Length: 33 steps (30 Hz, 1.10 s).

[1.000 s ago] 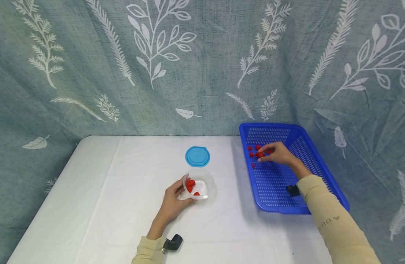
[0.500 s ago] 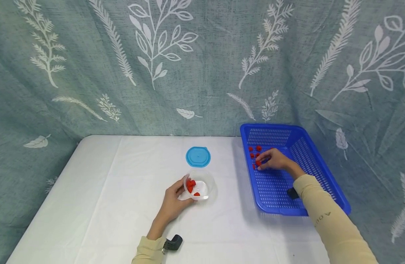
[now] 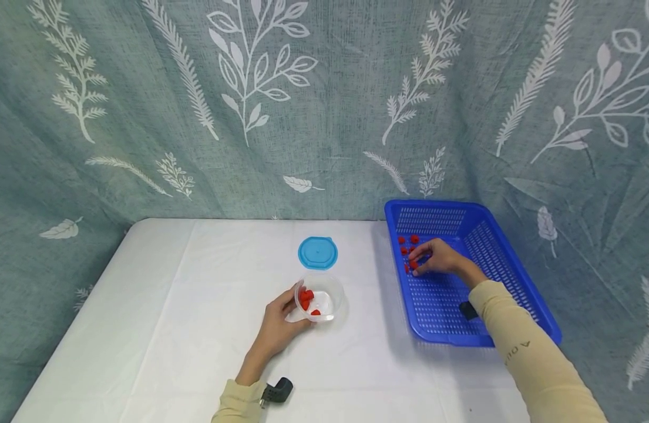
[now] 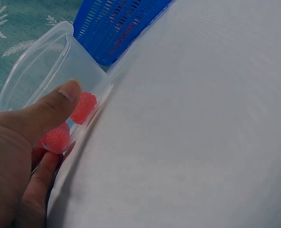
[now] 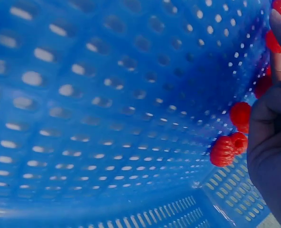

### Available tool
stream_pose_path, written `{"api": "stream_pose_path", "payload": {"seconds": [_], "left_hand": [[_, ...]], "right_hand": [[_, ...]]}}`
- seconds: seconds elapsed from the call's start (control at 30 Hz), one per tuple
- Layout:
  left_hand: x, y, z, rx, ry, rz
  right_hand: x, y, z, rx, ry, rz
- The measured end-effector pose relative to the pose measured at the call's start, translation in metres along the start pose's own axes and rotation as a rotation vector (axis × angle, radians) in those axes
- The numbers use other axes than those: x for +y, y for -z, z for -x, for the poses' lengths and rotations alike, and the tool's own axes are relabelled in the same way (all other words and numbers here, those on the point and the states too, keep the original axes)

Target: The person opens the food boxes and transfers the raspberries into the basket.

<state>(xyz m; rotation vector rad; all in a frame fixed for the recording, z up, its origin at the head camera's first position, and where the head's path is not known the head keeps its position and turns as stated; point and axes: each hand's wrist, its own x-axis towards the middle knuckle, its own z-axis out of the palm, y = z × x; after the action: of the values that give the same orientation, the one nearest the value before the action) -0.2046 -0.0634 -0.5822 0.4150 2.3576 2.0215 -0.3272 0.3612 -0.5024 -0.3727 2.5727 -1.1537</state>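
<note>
My left hand grips a clear plastic container on the table, thumb along its near side. Several red raspberries lie inside, also visible through the wall in the left wrist view, where one raspberry sits beside the thumbtip. Over to the right, my right hand reaches into a blue plastic basket. Its thumb and fingers pinch a raspberry low near the basket's left wall. Around the fingertips lie several other raspberries; part of the group is hidden behind the hand.
A round blue lid lies on the white-covered table, just behind the container. The basket's raised sides surround the right hand. A green patterned curtain hangs along the table's back edge.
My right hand has shifted toward the near left inside the basket, and the raspberry between its fingertips came with it. The left hand and the container stay in place.
</note>
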Motion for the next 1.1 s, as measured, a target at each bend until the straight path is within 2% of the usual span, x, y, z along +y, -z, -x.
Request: {"api": "stream_pose_path", "payload": {"seconds": [0.17, 0.3, 0.4, 0.47, 0.6, 0.67, 0.8, 0.9, 1.0, 1.1], "left_hand": [[-0.001, 0.0, 0.001, -0.014, 0.006, -0.017], [-0.002, 0.0, 0.0, -0.016, 0.004, -0.025], [-0.002, 0.0, 0.0, -0.016, 0.003, -0.025], [-0.002, -0.001, 0.0, -0.016, 0.0, -0.019], [-0.001, -0.001, 0.001, -0.014, 0.0, -0.012], [-0.002, -0.001, 0.001, -0.009, 0.002, -0.016], [-0.002, -0.001, 0.0, 0.0, 0.003, -0.012], [-0.002, -0.001, 0.0, -0.002, 0.001, -0.004], [-0.002, -0.001, 0.001, -0.005, 0.002, -0.01], [-0.001, -0.001, 0.001, -0.003, 0.005, -0.024]], "right_hand": [[-0.01, 0.005, 0.003, -0.045, -0.008, 0.017], [-0.029, 0.012, 0.006, -0.042, 0.057, 0.156], [-0.053, 0.016, 0.011, 0.002, 0.09, 0.253], [-0.072, 0.019, 0.017, 0.033, 0.093, 0.277], [-0.114, 0.02, 0.037, 0.093, 0.092, 0.282], [-0.136, 0.017, 0.049, 0.111, 0.084, 0.252], [-0.174, 0.001, 0.075, 0.143, 0.104, 0.171], [-0.192, -0.022, 0.088, 0.16, 0.135, 0.122], [-0.2, -0.051, 0.09, 0.15, 0.151, 0.094], [-0.199, -0.084, 0.083, 0.122, 0.162, 0.111]]}}
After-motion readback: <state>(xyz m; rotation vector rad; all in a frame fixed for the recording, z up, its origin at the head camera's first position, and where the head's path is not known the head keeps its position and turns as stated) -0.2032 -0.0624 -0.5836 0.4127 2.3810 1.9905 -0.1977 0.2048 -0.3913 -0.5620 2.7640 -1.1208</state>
